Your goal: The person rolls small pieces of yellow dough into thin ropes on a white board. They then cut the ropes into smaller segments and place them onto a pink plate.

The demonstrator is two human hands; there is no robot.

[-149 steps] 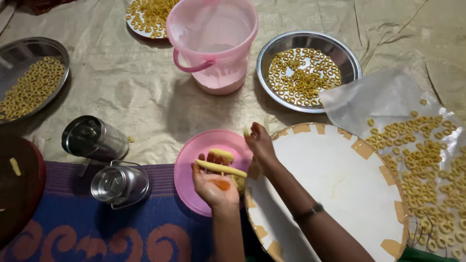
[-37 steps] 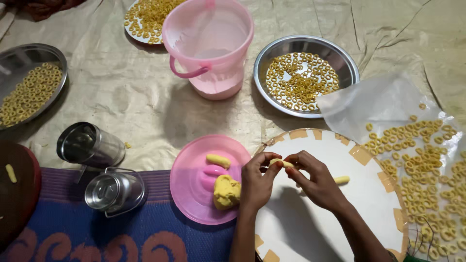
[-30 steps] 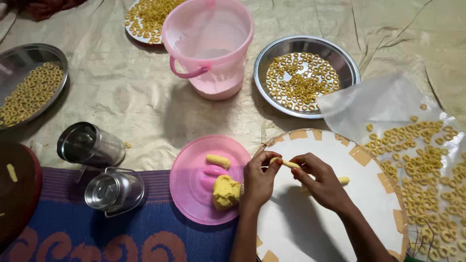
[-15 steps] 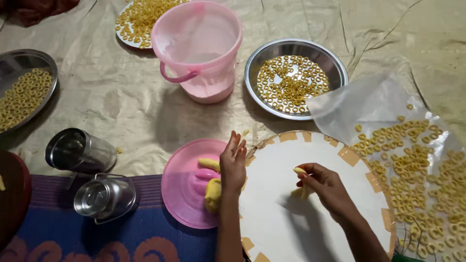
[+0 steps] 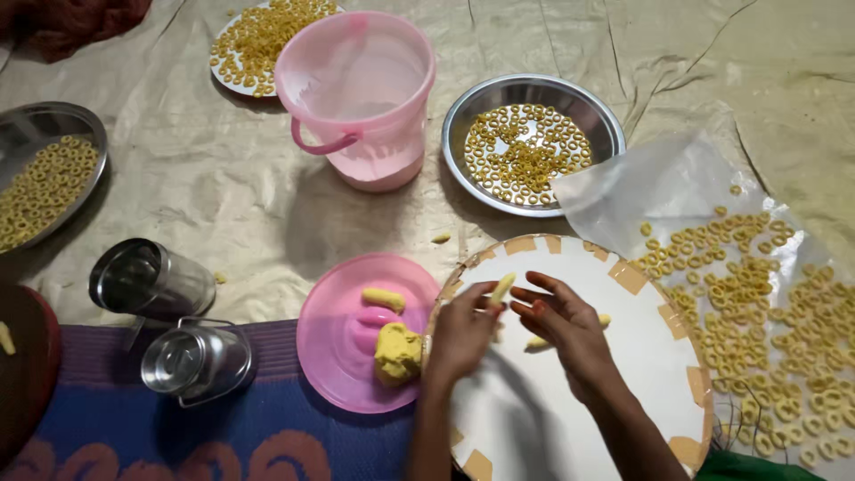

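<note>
A short dough stick [image 5: 502, 288], pale yellow and smooth, about finger-thick, stands tilted between the two hands above the round white board [image 5: 623, 374]. The left hand [image 5: 463, 331] pinches its lower end between thumb and forefinger, the other fingers curled in loosely. The right hand [image 5: 565, 325] lies just beside it with fingers stretched out nearly flat toward the stick's tip; whether they touch the stick I cannot tell. Under the right hand, another dough piece [image 5: 539, 342] lies on the board, partly hidden.

Left of the board sits a pink plate [image 5: 334, 356] with a lump of yellow dough [image 5: 396, 352] and a small rolled piece [image 5: 383, 298]. Beyond are a pink bucket [image 5: 361, 98], a steel bowl [image 5: 606, 125] of dough rings, and more rings spread on a clear plastic sheet [image 5: 659, 191] at the right. Two steel cups [image 5: 174, 325] lie left of the plate.
</note>
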